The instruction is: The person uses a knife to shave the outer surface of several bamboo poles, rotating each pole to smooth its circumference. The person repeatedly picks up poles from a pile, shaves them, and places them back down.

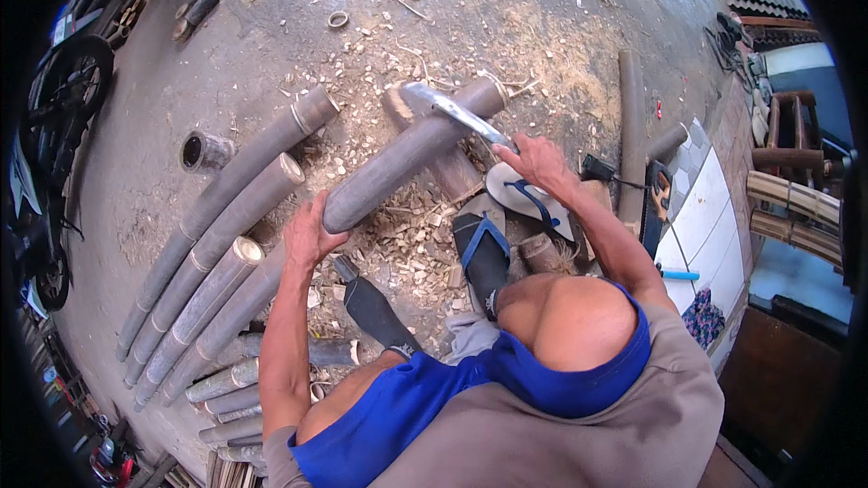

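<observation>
My left hand (310, 231) is wrapped round the near end of a thick brown bamboo section (389, 173). That section slants away to the right and lies across a shorter bamboo or wood block (455, 176). In my right hand (540, 163) is the handle of a machete (461, 115), its broad metal blade lying over the upper part of the section. My fingers hide most of the handle. A pale cut rim shows at the section's far end. Below my right hand, a grey flip-flop (503, 188) with a blue strap lies beside my foot.
Long bamboo poles (221, 253) fan out at the left, near a short bamboo piece (206, 152). Wood chips (398, 253) cover the floor. At the right are another pole (631, 126), a handsaw (658, 203) and white tiles (710, 221). A motorcycle (68, 117) stands far left.
</observation>
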`<state>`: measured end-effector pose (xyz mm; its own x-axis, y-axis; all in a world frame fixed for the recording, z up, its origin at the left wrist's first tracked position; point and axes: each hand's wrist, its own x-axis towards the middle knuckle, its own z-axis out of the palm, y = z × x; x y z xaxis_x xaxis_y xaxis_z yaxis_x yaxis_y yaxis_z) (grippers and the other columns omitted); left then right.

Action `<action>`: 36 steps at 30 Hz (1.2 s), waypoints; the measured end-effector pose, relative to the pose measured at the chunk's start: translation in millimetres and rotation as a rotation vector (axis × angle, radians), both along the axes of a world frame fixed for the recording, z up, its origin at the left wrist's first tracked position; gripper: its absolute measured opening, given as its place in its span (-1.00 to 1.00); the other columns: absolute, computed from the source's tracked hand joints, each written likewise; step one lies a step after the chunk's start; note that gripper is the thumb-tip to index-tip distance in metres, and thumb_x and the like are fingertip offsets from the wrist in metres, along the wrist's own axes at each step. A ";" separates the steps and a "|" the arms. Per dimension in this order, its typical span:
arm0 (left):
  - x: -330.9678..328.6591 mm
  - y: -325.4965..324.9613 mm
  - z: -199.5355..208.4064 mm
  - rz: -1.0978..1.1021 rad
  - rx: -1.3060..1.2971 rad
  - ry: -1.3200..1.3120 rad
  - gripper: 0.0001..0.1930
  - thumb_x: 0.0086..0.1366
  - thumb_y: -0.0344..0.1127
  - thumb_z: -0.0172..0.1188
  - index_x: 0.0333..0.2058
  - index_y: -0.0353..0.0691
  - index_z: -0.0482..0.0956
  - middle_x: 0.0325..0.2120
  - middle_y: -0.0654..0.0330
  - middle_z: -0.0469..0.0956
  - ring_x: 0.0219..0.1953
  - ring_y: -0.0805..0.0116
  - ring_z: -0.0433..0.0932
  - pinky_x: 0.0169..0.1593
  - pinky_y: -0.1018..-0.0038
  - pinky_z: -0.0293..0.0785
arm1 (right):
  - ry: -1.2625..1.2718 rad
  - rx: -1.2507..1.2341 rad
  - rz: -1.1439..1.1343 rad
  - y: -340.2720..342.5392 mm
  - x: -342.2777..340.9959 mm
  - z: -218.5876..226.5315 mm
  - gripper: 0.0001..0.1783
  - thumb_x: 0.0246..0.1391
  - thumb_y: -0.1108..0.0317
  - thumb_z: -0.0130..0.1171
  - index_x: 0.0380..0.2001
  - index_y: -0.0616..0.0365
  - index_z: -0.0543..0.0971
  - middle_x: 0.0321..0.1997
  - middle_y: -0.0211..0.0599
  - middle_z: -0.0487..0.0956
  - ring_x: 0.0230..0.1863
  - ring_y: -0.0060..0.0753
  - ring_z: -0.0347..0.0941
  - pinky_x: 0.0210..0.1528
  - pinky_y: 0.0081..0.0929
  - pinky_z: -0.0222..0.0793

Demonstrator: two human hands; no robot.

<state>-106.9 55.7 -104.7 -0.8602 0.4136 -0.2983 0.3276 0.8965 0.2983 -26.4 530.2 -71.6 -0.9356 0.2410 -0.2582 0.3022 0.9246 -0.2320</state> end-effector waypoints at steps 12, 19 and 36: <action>6.0 6.0 -8.3 -0.022 0.015 0.136 0.06 -0.20 0.00 0.64 0.37 0.08 0.41 -0.15 0.03 0.56 -0.06 -0.02 0.59 0.05 0.08 0.52 | 0.112 -0.116 -0.117 58.5 -8.7 -69.0 -0.15 0.33 -0.47 -0.07 -0.19 0.23 0.67 -0.17 0.25 0.69 -0.13 0.31 0.65 -0.08 0.17 0.52; -3.8 -4.2 -4.5 0.014 0.025 0.011 0.04 -0.21 0.07 0.60 0.36 0.08 0.43 -0.13 -0.03 0.62 -0.08 -0.15 0.65 0.04 0.03 0.57 | -0.045 -0.032 0.047 9.6 -3.9 -28.5 -0.15 0.33 -0.47 -0.09 -0.22 0.20 0.68 -0.21 0.30 0.68 -0.16 0.44 0.63 -0.11 0.21 0.51; 7.8 -16.3 -4.8 -0.022 0.036 0.175 0.01 -0.25 -0.03 0.61 0.29 0.00 0.45 -0.16 0.01 0.58 -0.07 -0.06 0.60 -0.02 0.05 0.54 | -0.003 -0.077 -0.025 17.2 -2.1 -34.2 -0.05 0.32 -0.51 -0.13 -0.32 0.35 0.62 -0.39 0.38 0.63 -0.21 0.36 0.68 -0.15 0.21 0.51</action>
